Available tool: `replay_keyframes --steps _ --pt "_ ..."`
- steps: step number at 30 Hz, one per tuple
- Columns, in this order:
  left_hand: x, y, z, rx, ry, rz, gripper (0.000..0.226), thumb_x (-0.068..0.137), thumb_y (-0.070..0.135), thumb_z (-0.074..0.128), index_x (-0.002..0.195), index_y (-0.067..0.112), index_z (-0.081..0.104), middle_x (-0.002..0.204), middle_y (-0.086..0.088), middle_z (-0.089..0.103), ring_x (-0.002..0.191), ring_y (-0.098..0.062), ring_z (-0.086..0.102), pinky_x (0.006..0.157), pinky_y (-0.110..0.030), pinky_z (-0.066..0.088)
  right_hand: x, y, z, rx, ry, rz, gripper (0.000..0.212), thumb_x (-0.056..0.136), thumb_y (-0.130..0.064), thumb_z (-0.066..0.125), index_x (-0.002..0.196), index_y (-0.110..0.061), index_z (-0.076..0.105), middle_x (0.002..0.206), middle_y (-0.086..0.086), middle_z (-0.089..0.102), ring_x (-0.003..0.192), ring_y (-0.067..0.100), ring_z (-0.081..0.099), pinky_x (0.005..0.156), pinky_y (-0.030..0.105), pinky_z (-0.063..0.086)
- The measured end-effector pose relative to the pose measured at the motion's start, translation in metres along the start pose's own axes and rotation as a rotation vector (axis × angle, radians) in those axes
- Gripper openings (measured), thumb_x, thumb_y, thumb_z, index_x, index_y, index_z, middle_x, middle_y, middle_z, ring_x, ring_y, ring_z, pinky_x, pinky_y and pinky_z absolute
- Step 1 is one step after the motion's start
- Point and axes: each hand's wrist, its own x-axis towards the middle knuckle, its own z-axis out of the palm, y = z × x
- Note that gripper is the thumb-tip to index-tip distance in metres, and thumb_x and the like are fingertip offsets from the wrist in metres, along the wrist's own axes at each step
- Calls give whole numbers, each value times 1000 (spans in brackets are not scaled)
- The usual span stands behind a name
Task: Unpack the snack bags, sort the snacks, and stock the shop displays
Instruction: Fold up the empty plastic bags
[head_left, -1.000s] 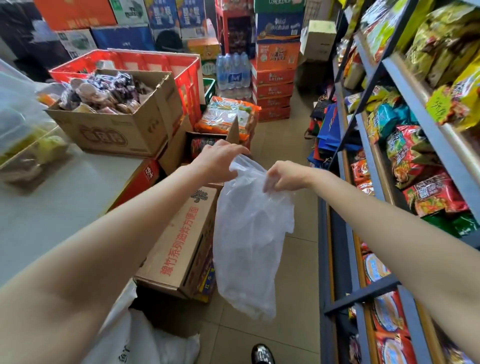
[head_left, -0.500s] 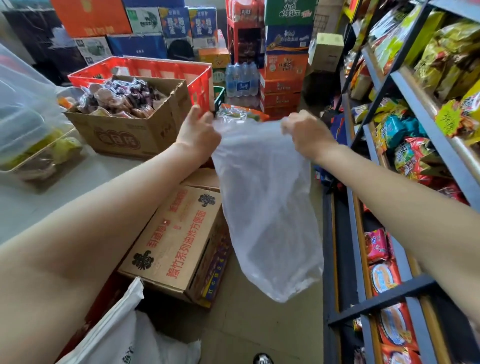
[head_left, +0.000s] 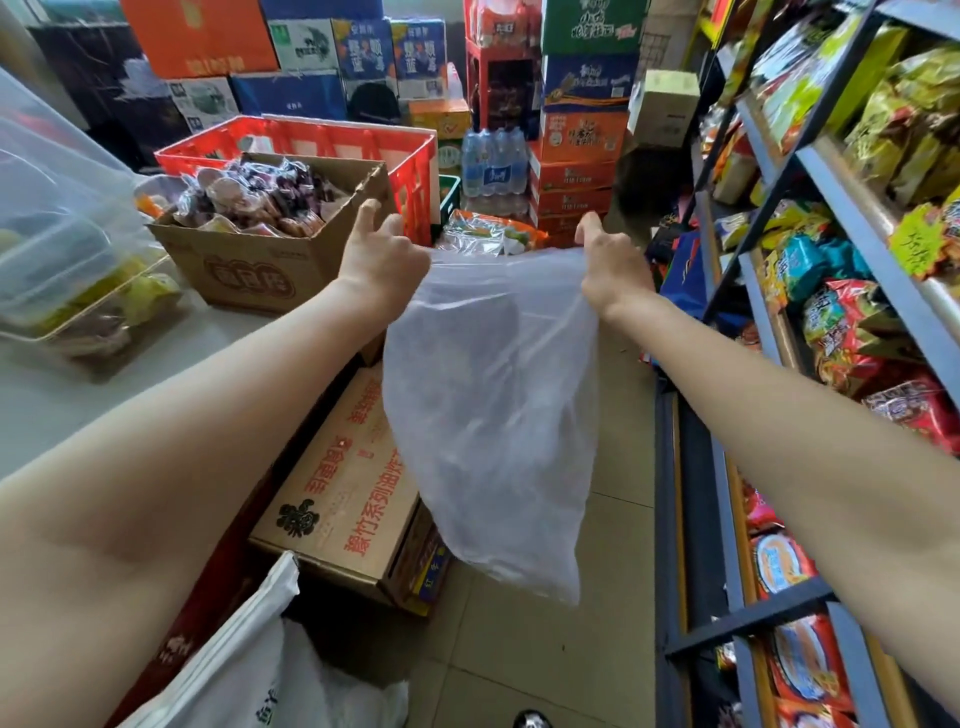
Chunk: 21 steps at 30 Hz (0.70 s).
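Observation:
An empty translucent plastic bag (head_left: 493, 415) hangs in mid-air over the aisle floor, stretched flat between my two hands. My left hand (head_left: 382, 260) pinches its top left corner, with the index finger sticking out. My right hand (head_left: 613, 265) grips the top right corner. Beyond my left hand, an open cardboard box (head_left: 270, 260) on the grey counter (head_left: 62, 405) holds several wrapped snacks (head_left: 254, 195). Snack packets (head_left: 841, 322) fill the metal shelving (head_left: 852, 218) on the right.
A clear tub (head_left: 67, 249) of goods stands on the counter at left. A red crate (head_left: 410, 156) sits behind the box. A closed carton (head_left: 353, 483) lies on the floor below the bag, with a white bag (head_left: 249, 670) nearer me. Stacked cartons (head_left: 576, 140) and bottled water (head_left: 493, 166) block the aisle's far end.
My hands have risen and moved apart, pulling the bag's top edge taut so the crumpled bag now hangs spread out and flat.

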Motion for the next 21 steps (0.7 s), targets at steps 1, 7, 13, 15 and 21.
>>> replay_keyframes --steps 1,7,13,15,21 --pt "-1 1 -1 18 21 9 27 87 0 53 106 15 66 105 -6 66 124 -26 41 114 -46 9 0 -3 -2 -85 -23 -13 42 86 10 46 126 -3 44 112 21 60 100 37 60 74 37 46" --pt "-5 -8 5 59 -86 -75 26 87 5 56 108 17 64 109 -4 66 124 -27 41 114 -45 11 -3 -12 3 30 -493 12 23 86 5 54 108 6 61 112 21 64 101 35 62 79 33 50" --pt "-12 -9 5 -60 -256 -140 39 88 5 50 126 15 50 129 -9 55 130 -31 35 113 -48 11 3 -25 -3 122 -513 -57 12 81 0 69 92 -3 66 88 9 68 60 9 63 52 19 53" --pt "-12 -12 9 -231 -284 -116 51 88 14 54 135 18 37 139 -7 44 132 -32 29 108 -49 19 4 -30 -7 210 -474 -88 10 83 -4 68 93 -6 66 78 1 64 60 5 58 44 10 44" --pt "-12 4 -18 -858 -160 15 26 84 33 67 101 14 62 95 -6 58 99 -23 52 82 -31 34 -1 -47 6 826 -507 -100 12 84 -7 67 92 -13 59 87 3 63 76 10 62 66 20 53"
